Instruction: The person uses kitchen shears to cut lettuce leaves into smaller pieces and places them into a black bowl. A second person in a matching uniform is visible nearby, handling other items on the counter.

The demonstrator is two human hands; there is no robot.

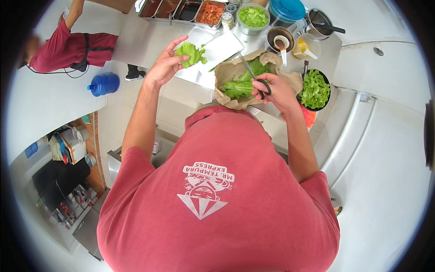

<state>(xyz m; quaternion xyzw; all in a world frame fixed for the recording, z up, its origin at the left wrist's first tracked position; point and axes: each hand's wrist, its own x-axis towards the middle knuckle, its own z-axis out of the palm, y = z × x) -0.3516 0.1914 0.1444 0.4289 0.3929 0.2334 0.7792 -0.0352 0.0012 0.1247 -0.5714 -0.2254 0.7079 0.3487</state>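
My left hand (163, 66) pinches a lettuce leaf piece (192, 55) between thumb and fingers, over the left end of a white cutting board (220, 47). In my right hand (278, 91) is a pair of scissors (248, 68) with black handles, its blades pointing up and left. Below the blades, an opened brown paper bag (222, 73) lies at the counter's near edge with whole lettuce leaves (238, 88) inside. The scissors and the leaf piece are apart. To the right of the bag, cut lettuce (315, 89) fills a black bowl (328, 98).
Metal trays (197, 23) with sauces and a red chopped food line the counter's back. Near them are a tub of cut lettuce (253, 17), a blue-lidded container (287, 10) and a pot (319, 27). A co-worker (73, 51) stands left, near a blue water jug (104, 84).
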